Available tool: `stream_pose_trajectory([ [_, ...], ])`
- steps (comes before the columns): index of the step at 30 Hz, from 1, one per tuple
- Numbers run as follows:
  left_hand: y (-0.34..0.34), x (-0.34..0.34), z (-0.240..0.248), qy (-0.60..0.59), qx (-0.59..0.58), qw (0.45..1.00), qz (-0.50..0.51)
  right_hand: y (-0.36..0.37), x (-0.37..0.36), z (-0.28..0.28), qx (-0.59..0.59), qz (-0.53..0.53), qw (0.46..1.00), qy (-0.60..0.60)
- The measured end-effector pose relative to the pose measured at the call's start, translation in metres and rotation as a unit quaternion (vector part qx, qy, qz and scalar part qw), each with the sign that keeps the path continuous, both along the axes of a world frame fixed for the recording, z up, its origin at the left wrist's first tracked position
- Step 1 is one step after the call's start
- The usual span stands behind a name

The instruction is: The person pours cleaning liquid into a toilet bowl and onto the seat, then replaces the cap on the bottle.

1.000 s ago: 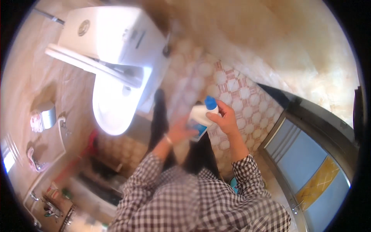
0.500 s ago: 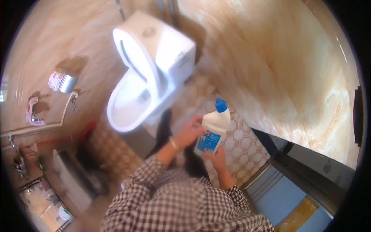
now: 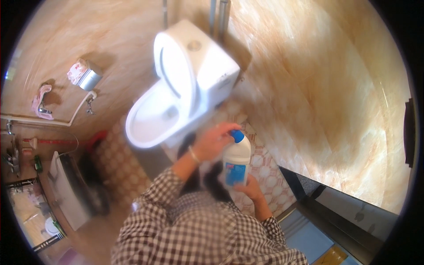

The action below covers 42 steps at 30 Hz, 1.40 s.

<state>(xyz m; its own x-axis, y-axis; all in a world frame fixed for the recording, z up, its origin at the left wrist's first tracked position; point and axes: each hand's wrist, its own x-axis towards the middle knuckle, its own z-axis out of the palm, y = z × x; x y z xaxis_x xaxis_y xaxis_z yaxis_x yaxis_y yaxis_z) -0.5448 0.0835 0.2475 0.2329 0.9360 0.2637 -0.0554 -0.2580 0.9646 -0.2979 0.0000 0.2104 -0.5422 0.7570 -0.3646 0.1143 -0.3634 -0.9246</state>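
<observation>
A white plastic bottle point(image 3: 235, 162) with a blue cap and a blue label stands upright in front of my chest. My right hand point(image 3: 250, 189) grips its lower body from below. My left hand point(image 3: 215, 140) is wrapped over the top, fingers on the blue cap point(image 3: 237, 136). A thin bracelet sits on my left wrist. Just beyond the bottle is a white toilet point(image 3: 176, 101) with its lid and seat raised and the bowl open.
Beige marbled tiles cover the walls, patterned tiles the floor. A toilet-paper holder point(image 3: 84, 75) and a hose hang on the left wall. A white appliance point(image 3: 66, 185) and shelves with small items stand at the far left. A dark door threshold point(image 3: 335, 212) runs at the lower right.
The view has swung, so the toilet now sits nearer the centre. The bottle has come upright and closer to my chest, and my left hand has moved onto its cap.
</observation>
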Motion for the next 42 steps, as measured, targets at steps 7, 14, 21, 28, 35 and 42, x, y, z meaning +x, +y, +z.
stream_pose_trajectory([
  [7,0.021,0.007,-0.003,0.016,-0.004,0.999,0.030,0.022,0.004,-0.016,-0.007,0.021,1.000,0.020],
  [14,0.047,0.016,-0.018,0.136,-0.060,0.974,0.169,0.057,0.018,-0.033,0.091,-0.030,0.973,-0.209],
  [21,0.072,0.006,-0.022,0.239,-0.215,0.943,0.090,0.079,0.033,-0.039,0.099,-0.033,0.970,-0.219],
  [28,0.084,0.007,0.008,0.023,-0.037,0.993,0.109,0.096,0.027,-0.021,0.119,-0.042,0.977,-0.174],
  [35,0.086,0.005,-0.001,0.140,-0.091,0.953,0.253,0.104,0.012,0.003,0.123,-0.013,0.971,-0.206],
  [42,0.084,0.001,-0.011,0.065,-0.112,0.975,0.181,0.103,0.015,-0.007,0.119,-0.017,0.973,-0.195],
])
